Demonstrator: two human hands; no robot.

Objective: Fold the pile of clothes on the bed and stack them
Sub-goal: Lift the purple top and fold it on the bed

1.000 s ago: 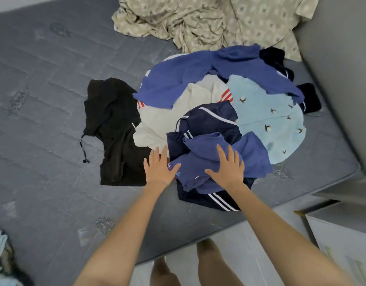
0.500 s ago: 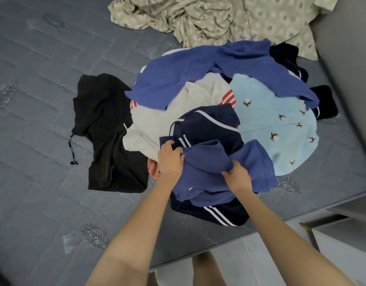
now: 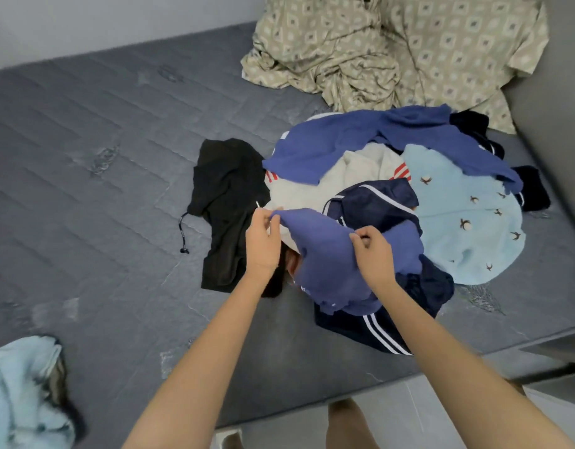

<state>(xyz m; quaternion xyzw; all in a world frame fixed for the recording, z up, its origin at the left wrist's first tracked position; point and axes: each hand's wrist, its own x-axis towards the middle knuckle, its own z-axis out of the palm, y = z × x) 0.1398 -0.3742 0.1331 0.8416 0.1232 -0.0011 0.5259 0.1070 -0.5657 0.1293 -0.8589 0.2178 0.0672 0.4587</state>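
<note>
A pile of clothes lies on the grey mattress (image 3: 101,176), right of centre. On its near side a mid-blue garment (image 3: 325,264) is lifted off the heap. My left hand (image 3: 261,241) pinches its left corner and my right hand (image 3: 372,254) pinches its top edge. Under it lies a navy garment with white stripes (image 3: 376,328). Behind are a cream top (image 3: 315,192), a light blue bird-print piece (image 3: 467,222) and a larger blue top (image 3: 328,144). A black garment with a drawstring (image 3: 229,202) lies flat left of the pile.
A crumpled beige patterned sheet (image 3: 393,47) lies at the back of the bed. A grey headboard or wall (image 3: 554,140) bounds the right side. A light blue cloth bundle (image 3: 23,393) sits at the near left corner. The mattress edge runs along the front, with floor below.
Both hands went from lying flat on the blue garment to grasping it, and now hold it raised and drawn leftward off the pile. The camera view has shifted right.
</note>
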